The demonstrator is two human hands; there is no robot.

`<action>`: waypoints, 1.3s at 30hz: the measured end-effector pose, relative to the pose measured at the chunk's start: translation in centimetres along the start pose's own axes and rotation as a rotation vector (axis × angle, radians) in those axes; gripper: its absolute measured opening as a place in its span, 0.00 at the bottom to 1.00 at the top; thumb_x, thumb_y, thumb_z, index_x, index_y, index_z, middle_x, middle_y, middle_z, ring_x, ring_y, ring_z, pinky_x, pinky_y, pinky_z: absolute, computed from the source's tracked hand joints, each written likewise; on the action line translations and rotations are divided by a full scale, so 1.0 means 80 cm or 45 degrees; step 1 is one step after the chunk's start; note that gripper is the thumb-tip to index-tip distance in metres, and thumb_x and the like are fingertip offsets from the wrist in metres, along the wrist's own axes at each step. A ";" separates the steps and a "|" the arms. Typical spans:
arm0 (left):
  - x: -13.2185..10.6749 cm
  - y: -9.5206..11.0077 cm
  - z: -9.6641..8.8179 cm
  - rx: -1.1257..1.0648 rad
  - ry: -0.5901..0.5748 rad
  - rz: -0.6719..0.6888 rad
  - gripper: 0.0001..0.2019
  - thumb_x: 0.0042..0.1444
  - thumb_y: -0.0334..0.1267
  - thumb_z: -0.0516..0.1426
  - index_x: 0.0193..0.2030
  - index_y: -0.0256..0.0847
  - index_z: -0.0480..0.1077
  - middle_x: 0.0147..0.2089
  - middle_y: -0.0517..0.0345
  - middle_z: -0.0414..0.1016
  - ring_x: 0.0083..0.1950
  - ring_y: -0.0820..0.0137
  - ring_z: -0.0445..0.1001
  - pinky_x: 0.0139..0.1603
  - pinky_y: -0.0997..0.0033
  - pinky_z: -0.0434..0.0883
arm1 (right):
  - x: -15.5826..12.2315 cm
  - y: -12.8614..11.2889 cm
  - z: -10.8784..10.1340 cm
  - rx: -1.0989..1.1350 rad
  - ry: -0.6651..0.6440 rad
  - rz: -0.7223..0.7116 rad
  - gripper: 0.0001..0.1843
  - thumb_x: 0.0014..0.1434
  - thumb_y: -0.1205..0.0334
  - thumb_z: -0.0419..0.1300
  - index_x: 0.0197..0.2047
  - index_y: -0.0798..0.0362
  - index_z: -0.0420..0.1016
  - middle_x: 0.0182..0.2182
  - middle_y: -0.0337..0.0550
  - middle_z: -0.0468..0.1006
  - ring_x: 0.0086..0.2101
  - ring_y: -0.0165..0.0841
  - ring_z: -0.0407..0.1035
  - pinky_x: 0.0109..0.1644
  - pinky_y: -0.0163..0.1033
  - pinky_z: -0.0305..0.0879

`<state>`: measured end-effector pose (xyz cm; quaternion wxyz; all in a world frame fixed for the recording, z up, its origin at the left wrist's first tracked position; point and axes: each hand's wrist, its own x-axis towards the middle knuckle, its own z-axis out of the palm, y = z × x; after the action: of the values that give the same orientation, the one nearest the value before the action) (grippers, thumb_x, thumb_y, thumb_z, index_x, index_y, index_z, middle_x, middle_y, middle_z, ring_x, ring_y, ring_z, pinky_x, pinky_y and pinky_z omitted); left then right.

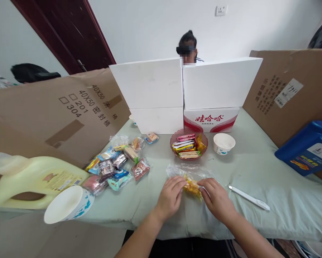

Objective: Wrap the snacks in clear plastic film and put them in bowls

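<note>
Both my hands hold a small yellow-orange snack packet (192, 187) in crinkled wrapping, just above the table's front part. My left hand (172, 195) pinches its left side, and my right hand (215, 196) pinches its right side. Behind the packet lies a clear plastic bag (186, 170), partly covered by my hands. Beyond that stands a pinkish glass bowl (173, 151) with snack packets and a bundle of thin sticks in it. A white slim cutter (249, 198) lies right of my right hand.
Several wrapped snacks (115, 168) are heaped at left. Paper bowls stand at front left (69, 204) and right (224, 144). A yellow jug (42, 179) and a blue bottle (308, 148) flank the table. White boxes (158, 86) and brown cardboard (64, 107) form walls; a person (200, 60) is behind.
</note>
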<state>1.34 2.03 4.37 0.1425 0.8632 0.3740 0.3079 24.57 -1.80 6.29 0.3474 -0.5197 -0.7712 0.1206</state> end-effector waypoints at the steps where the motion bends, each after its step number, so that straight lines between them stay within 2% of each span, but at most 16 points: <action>1: 0.013 0.001 0.001 0.065 -0.068 -0.004 0.19 0.64 0.34 0.46 0.60 0.43 0.63 0.59 0.48 0.70 0.63 0.58 0.64 0.64 0.46 0.58 | 0.005 0.004 0.005 -0.022 -0.038 0.083 0.14 0.66 0.62 0.47 0.48 0.50 0.71 0.42 0.47 0.78 0.44 0.38 0.72 0.48 0.45 0.69; 3: 0.031 -0.005 0.000 0.175 -0.149 -0.067 0.23 0.64 0.38 0.48 0.66 0.43 0.56 0.63 0.47 0.66 0.67 0.55 0.58 0.67 0.41 0.50 | 0.010 0.017 0.010 -0.058 -0.090 0.256 0.17 0.65 0.60 0.46 0.49 0.52 0.72 0.45 0.49 0.78 0.46 0.39 0.73 0.49 0.46 0.69; 6: 0.028 -0.015 -0.016 0.236 -0.215 -0.121 0.22 0.62 0.42 0.53 0.63 0.44 0.62 0.53 0.49 0.73 0.58 0.57 0.67 0.67 0.40 0.46 | 0.001 0.030 0.003 -0.045 -0.242 0.396 0.18 0.65 0.61 0.45 0.50 0.53 0.73 0.46 0.48 0.79 0.46 0.38 0.74 0.50 0.45 0.68; 8: 0.012 -0.014 -0.034 0.193 -0.299 -0.101 0.15 0.60 0.44 0.57 0.52 0.47 0.72 0.41 0.54 0.75 0.49 0.61 0.70 0.67 0.42 0.45 | -0.012 0.028 -0.008 -0.034 -0.344 0.436 0.17 0.64 0.62 0.46 0.49 0.50 0.73 0.43 0.45 0.80 0.42 0.38 0.75 0.46 0.43 0.69; 10: -0.005 -0.006 -0.052 0.101 -0.446 -0.069 0.10 0.55 0.49 0.61 0.38 0.47 0.76 0.33 0.59 0.74 0.45 0.62 0.70 0.67 0.45 0.47 | -0.021 0.021 -0.017 -0.041 -0.422 0.450 0.15 0.62 0.63 0.50 0.49 0.48 0.73 0.37 0.42 0.81 0.37 0.37 0.76 0.41 0.41 0.69; 13: -0.014 0.011 -0.066 0.044 -0.566 -0.073 0.15 0.55 0.52 0.61 0.26 0.45 0.74 0.30 0.59 0.72 0.42 0.64 0.69 0.60 0.51 0.57 | -0.020 0.009 -0.017 -0.094 -0.382 0.343 0.15 0.58 0.63 0.56 0.49 0.47 0.73 0.38 0.42 0.79 0.38 0.38 0.74 0.43 0.42 0.69; 16: -0.007 0.021 -0.053 0.108 -0.424 -0.120 0.13 0.62 0.44 0.55 0.27 0.43 0.74 0.33 0.57 0.73 0.41 0.64 0.70 0.51 0.57 0.65 | -0.005 0.003 0.003 -0.141 -0.273 0.119 0.21 0.54 0.66 0.61 0.52 0.48 0.71 0.49 0.47 0.74 0.49 0.41 0.69 0.53 0.47 0.65; 18: -0.003 0.020 -0.031 0.126 -0.269 -0.167 0.07 0.61 0.38 0.55 0.38 0.44 0.75 0.43 0.54 0.74 0.46 0.62 0.71 0.50 0.58 0.68 | 0.005 0.002 0.019 -0.178 -0.298 0.034 0.26 0.52 0.67 0.62 0.55 0.48 0.68 0.52 0.49 0.73 0.51 0.43 0.66 0.55 0.50 0.63; 20: -0.006 0.011 -0.006 0.148 -0.140 -0.228 0.15 0.57 0.38 0.58 0.52 0.45 0.70 0.54 0.50 0.71 0.52 0.59 0.71 0.52 0.55 0.70 | 0.011 0.004 0.027 -0.209 -0.373 -0.010 0.27 0.52 0.69 0.61 0.56 0.49 0.67 0.51 0.49 0.73 0.51 0.43 0.67 0.54 0.51 0.62; 22: -0.016 -0.002 0.017 0.182 -0.073 -0.265 0.26 0.53 0.41 0.61 0.59 0.45 0.65 0.58 0.48 0.69 0.56 0.54 0.69 0.54 0.50 0.70 | 0.016 0.008 0.023 -0.203 -0.410 -0.052 0.25 0.53 0.71 0.57 0.55 0.49 0.68 0.49 0.46 0.75 0.49 0.41 0.68 0.54 0.50 0.62; 25: -0.034 -0.017 0.034 0.156 -0.033 -0.225 0.27 0.52 0.44 0.61 0.59 0.43 0.65 0.57 0.45 0.69 0.56 0.52 0.69 0.55 0.48 0.69 | 0.037 0.017 -0.004 -0.127 -0.276 -0.117 0.23 0.55 0.71 0.53 0.54 0.49 0.67 0.46 0.46 0.76 0.47 0.40 0.68 0.52 0.48 0.63; 28: -0.041 -0.020 0.035 0.106 -0.027 -0.187 0.23 0.53 0.41 0.61 0.57 0.43 0.67 0.57 0.46 0.70 0.56 0.54 0.69 0.56 0.49 0.69 | 0.084 0.027 -0.030 -0.089 0.016 -0.213 0.21 0.60 0.67 0.51 0.57 0.51 0.65 0.50 0.49 0.74 0.50 0.40 0.67 0.54 0.49 0.63; 30: -0.039 -0.017 0.031 0.107 -0.053 -0.167 0.22 0.52 0.41 0.61 0.55 0.43 0.69 0.56 0.47 0.71 0.55 0.54 0.69 0.56 0.49 0.69 | 0.123 0.038 -0.035 -0.143 0.165 -0.243 0.22 0.62 0.67 0.49 0.59 0.50 0.64 0.53 0.48 0.72 0.55 0.42 0.63 0.58 0.52 0.59; 34: -0.037 -0.012 0.025 0.146 -0.042 -0.130 0.20 0.54 0.43 0.60 0.52 0.42 0.70 0.54 0.45 0.72 0.54 0.54 0.69 0.54 0.48 0.69 | 0.176 0.057 -0.019 -0.283 0.075 -0.196 0.22 0.60 0.71 0.48 0.56 0.53 0.69 0.56 0.50 0.71 0.60 0.46 0.57 0.63 0.60 0.52; 36: -0.038 -0.011 0.023 0.161 -0.026 -0.106 0.18 0.56 0.45 0.59 0.51 0.41 0.71 0.53 0.45 0.72 0.54 0.54 0.69 0.55 0.47 0.67 | 0.172 0.053 -0.008 -0.290 0.038 -0.188 0.20 0.60 0.70 0.49 0.53 0.54 0.72 0.55 0.53 0.72 0.59 0.46 0.59 0.62 0.60 0.53; 39: -0.038 -0.012 0.020 0.154 -0.057 -0.059 0.18 0.58 0.47 0.57 0.51 0.41 0.71 0.54 0.46 0.72 0.57 0.53 0.67 0.59 0.45 0.63 | 0.130 0.026 -0.004 -0.139 -0.072 -0.228 0.16 0.64 0.61 0.51 0.53 0.52 0.72 0.52 0.51 0.74 0.55 0.41 0.64 0.60 0.52 0.58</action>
<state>0.23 0.41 1.38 0.1053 0.8679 0.4087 0.2620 23.98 8.25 9.65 0.3059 -0.4631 -0.8296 0.0614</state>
